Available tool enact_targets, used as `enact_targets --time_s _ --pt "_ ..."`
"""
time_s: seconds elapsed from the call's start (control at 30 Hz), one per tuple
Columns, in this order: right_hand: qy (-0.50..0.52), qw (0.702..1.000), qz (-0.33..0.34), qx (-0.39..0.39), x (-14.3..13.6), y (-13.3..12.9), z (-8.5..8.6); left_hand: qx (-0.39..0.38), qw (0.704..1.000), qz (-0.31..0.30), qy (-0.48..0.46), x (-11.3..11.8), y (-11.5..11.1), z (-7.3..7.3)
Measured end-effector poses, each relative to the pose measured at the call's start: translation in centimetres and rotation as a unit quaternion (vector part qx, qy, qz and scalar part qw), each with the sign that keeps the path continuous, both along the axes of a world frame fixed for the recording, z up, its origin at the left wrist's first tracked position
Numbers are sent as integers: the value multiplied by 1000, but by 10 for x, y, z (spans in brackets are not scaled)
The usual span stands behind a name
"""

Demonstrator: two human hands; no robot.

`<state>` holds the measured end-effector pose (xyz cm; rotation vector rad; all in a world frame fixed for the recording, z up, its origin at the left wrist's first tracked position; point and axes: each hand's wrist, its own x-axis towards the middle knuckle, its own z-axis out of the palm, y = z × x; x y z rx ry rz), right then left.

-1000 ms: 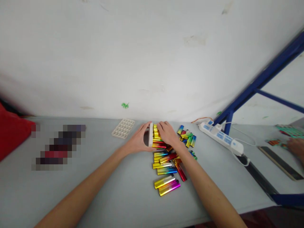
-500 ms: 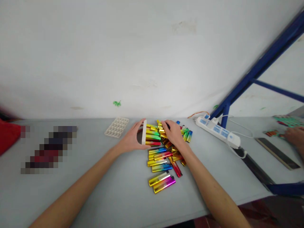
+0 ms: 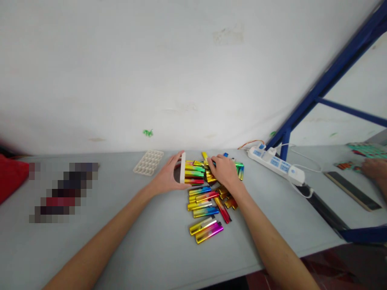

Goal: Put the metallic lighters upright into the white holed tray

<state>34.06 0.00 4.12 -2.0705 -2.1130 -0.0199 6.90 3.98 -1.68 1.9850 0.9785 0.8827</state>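
My left hand (image 3: 165, 175) is closed round a thin pale tray (image 3: 183, 169), which stands on edge with its narrow side toward me. Several shiny lighters, gold fading to green or red, lie against the tray's right side, one green and gold lighter (image 3: 194, 174) among them. My right hand (image 3: 225, 173) reaches over the pile with curled fingers, closed at a gold lighter with a dark end; the fingers partly hide it. Nearer to me lie more loose lighters, such as a magenta and gold lighter (image 3: 209, 233) and a red and gold lighter (image 3: 223, 210).
Left of my hands a pale tray with rows of round pockets (image 3: 148, 162) lies flat. A white power strip (image 3: 276, 164) with cables sits to the right, near a blue metal frame (image 3: 305, 105). Another person's hand (image 3: 375, 171) is at the far right, beside a dark flat bar (image 3: 352, 190).
My right hand has shifted slightly right over the pile, and its fingers are curled at a lighter. The left hand keeps the tray in nearly the same place.
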Motion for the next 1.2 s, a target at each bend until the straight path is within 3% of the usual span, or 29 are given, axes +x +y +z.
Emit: enact_targets --time_s 0.23,0.33,0.43,0.53,0.77,1.0,1.2 --pt "60 993 40 90 0 4 -16 12 1000 -4 7 1 -1 1" --pt "123 978 93 137 -10 1 -23 16 1000 -3 2 2 1 -2" --pt "145 965 171 134 -29 -8 -29 28 1000 -1 1 3 2 -3" --pt "115 967 206 97 -46 -17 -32 34 999 -6 2 3 2 -2" --pt "87 970 212 81 -42 -17 -27 7 1000 -14 -3 2 2 -3" --pt "64 988 125 61 -21 -7 -21 -14 1000 -13 -14 1 2 -7" --pt "112 977 163 83 -26 -11 -22 -5 1000 -9 -13 1 3 -7"
